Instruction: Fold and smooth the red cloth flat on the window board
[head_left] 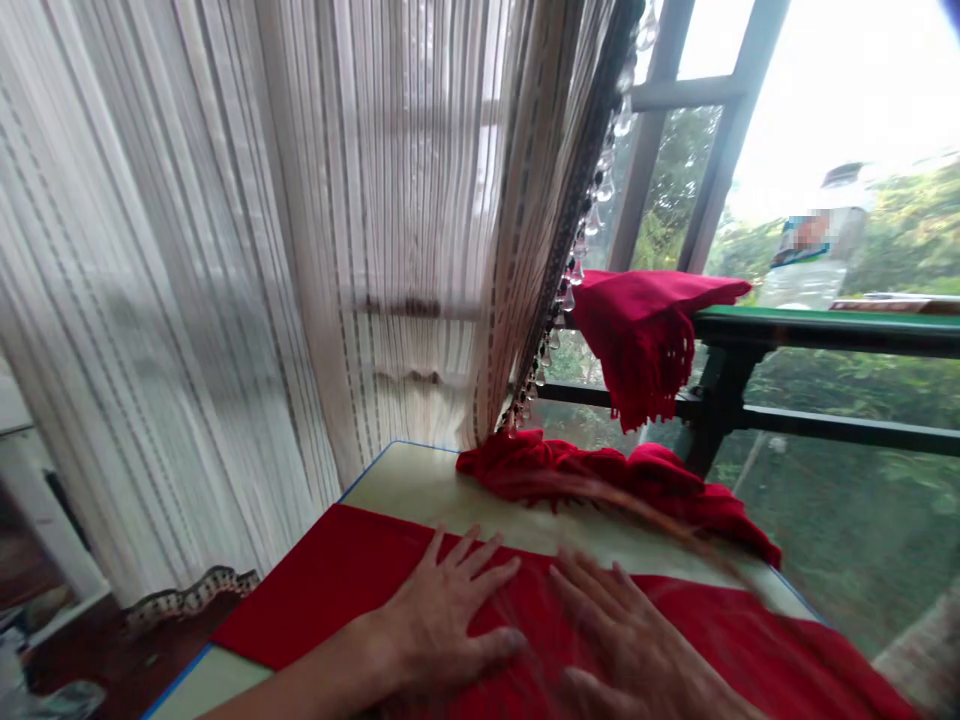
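A red cloth (315, 590) lies spread flat on a pale table (409, 480) with a blue edge. My left hand (442, 615) rests palm down on the cloth, fingers stretched out and apart. Just to its right, my right hand (630, 645) also lies flat on the cloth with fingers extended, blurred by motion. Behind the hands a crumpled red fringed cloth (600, 475) sits near the table's far edge. Another red fringed cloth (645, 330) hangs over a green railing (825, 330).
Sheer striped white curtains (262, 250) with a beaded trim (577, 260) hang at the left and behind the table. A window frame (667, 130) shows greenery outside. Dark floor and a patterned curtain hem (187, 595) lie at lower left.
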